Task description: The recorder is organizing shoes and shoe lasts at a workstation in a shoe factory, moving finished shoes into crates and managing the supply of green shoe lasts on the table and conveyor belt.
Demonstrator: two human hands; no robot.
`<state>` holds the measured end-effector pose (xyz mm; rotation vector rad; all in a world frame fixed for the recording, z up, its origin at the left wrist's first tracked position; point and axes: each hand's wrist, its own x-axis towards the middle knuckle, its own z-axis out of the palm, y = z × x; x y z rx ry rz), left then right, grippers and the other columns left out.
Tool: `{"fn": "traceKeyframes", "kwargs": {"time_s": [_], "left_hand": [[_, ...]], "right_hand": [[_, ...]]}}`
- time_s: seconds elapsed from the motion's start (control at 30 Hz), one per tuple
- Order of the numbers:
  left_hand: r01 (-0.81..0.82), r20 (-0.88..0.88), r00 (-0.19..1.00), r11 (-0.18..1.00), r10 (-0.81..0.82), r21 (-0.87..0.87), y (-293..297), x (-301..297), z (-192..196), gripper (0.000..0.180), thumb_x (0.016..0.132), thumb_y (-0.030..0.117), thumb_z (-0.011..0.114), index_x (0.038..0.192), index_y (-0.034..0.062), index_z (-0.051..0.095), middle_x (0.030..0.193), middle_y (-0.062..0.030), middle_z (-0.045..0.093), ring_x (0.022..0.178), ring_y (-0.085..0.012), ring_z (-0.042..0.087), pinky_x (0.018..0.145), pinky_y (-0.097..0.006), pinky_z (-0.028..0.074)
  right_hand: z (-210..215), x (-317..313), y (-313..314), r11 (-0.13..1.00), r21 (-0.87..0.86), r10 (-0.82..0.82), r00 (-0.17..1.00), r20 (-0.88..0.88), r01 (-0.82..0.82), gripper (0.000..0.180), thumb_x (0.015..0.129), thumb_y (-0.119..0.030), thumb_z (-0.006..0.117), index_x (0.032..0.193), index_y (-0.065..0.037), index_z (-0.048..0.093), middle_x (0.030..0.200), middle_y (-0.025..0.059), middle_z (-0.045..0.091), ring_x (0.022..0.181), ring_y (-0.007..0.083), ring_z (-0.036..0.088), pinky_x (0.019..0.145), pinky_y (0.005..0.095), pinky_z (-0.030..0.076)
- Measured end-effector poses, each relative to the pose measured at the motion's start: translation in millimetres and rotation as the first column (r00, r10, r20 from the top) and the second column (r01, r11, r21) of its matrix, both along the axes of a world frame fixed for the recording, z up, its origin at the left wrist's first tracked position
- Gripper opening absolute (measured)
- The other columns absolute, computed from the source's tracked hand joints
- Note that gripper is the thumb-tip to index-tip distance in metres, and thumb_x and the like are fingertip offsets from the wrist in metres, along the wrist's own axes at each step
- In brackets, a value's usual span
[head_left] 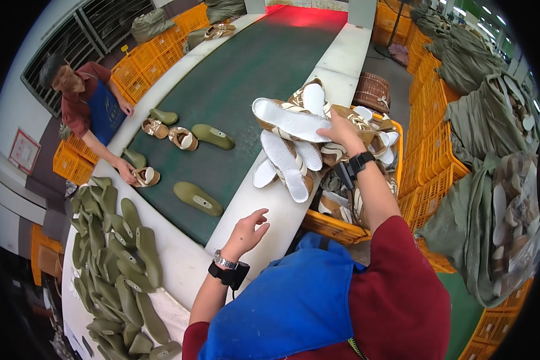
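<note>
My right hand is closed on the heel end of a brown-and-white shoe, whose white sole faces up. More such shoes lie in a heap beneath and beside it on the white ledge, among them a sole-up shoe nearer to me. Under my right forearm an orange crate is filled with similar shoes. Over the ledge's near part my left hand hangs with nothing in it, its fingers apart and slightly bent.
A green conveyor belt carries loose green shoe lasts and a few shoes. Across it, a co-worker touches a shoe. Many lasts are piled at left; stacked orange crates under grey-green cloths line the right.
</note>
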<state>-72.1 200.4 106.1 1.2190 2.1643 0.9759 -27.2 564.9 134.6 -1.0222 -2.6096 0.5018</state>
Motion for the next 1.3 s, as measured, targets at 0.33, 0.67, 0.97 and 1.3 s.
{"fn": "traceKeyframes", "kwargs": {"time_s": [0.33, 0.67, 0.97, 1.3], "left_hand": [[-0.661, 0.727, 0.635, 0.67, 0.26, 0.338, -44.2, -28.1, 29.7, 0.074, 0.084, 0.034, 0.059, 0.14, 0.0127, 0.015, 0.13, -0.0161, 0.04, 0.117, -0.0246, 0.044, 0.094, -0.036, 0.04], [-0.512, 0.86, 0.505, 0.826, 0.068, 0.235, -79.7, 12.9, 29.7, 0.049, 0.081, 0.013, 0.063, 0.124, -0.0007, 0.043, 0.109, -0.0085, 0.057, 0.099, -0.0141, 0.054, 0.088, -0.027, 0.042], [-0.661, 0.509, 0.695, 0.73, 0.508, 0.173, -118.6, 31.7, 8.6, 0.039, 0.083, 0.004, 0.056, 0.121, 0.0022, 0.046, 0.078, -0.0021, 0.06, 0.071, -0.0086, 0.055, 0.067, -0.021, 0.044], [-0.559, 0.362, 0.787, 0.826, 0.499, 0.078, -83.8, 33.0, -68.2, 0.05, 0.087, 0.021, 0.055, 0.127, -0.0003, 0.033, 0.107, -0.0196, 0.056, 0.094, -0.0262, 0.057, 0.079, -0.032, 0.045]], "right_hand": [[42.3, -3.9, -59.6, 0.59, -0.41, 0.418, 0.697, -0.582, -0.696, 0.024, 0.078, -0.01, 0.065, 0.099, -0.001, 0.06, 0.085, 0.0022, 0.059, 0.078, 0.0098, 0.052, 0.072, 0.0235, 0.042], [-20.0, -14.8, -128.1, 0.487, -0.235, 0.654, 0.53, -0.54, -0.841, 0.036, 0.074, -0.018, 0.067, 0.106, -0.005, 0.059, 0.091, 0.0061, 0.059, 0.079, 0.015, 0.055, 0.07, 0.027, 0.045], [-121.1, 46.5, -109.6, 0.805, -0.519, 0.168, 0.95, -0.264, -0.287, 0.064, 0.071, -0.035, 0.069, 0.116, 0.005, 0.046, 0.104, 0.0211, 0.059, 0.096, 0.0311, 0.058, 0.083, 0.0343, 0.045], [-75.3, 33.8, -221.9, 0.208, -0.493, 0.838, 0.414, -0.356, -0.845, 0.043, 0.073, -0.026, 0.066, 0.105, -0.001, 0.052, 0.094, 0.0211, 0.061, 0.088, 0.0367, 0.059, 0.075, 0.0408, 0.046]]}}
